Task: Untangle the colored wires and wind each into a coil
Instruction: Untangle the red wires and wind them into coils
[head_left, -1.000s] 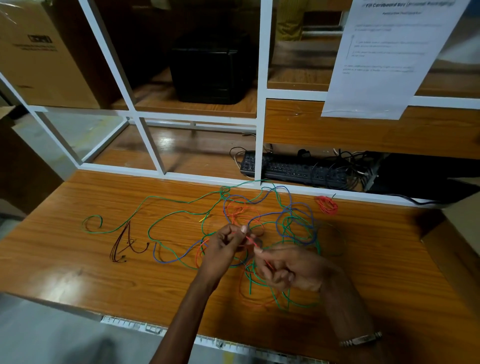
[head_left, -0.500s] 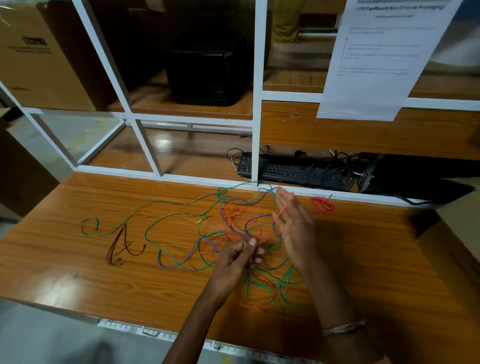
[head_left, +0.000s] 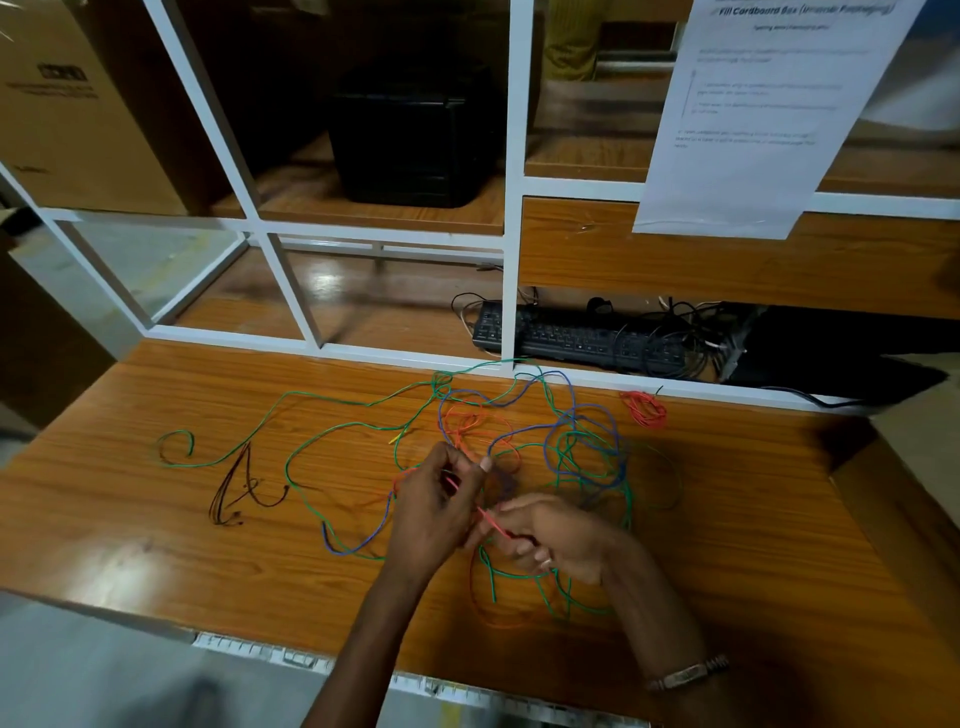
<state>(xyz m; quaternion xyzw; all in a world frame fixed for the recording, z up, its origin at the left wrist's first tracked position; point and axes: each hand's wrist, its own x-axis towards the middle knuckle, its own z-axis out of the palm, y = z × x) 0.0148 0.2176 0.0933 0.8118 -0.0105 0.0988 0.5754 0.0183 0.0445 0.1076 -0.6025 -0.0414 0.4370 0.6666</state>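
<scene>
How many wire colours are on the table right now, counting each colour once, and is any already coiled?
Green wire: 1
Blue wire: 1
Orange wire: 1, held between the left hand and right hand
Dark brown wire: 1
Red coil: 1, already wound
Total: 5 colours; strand counts within the tangle cannot be told.

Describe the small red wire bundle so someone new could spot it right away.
Start at the wooden table and follow its far edge right, toward the black keyboard. The small red wire bundle lies just in front. It alone is already wound tight and sits apart from the loose tangle.
</scene>
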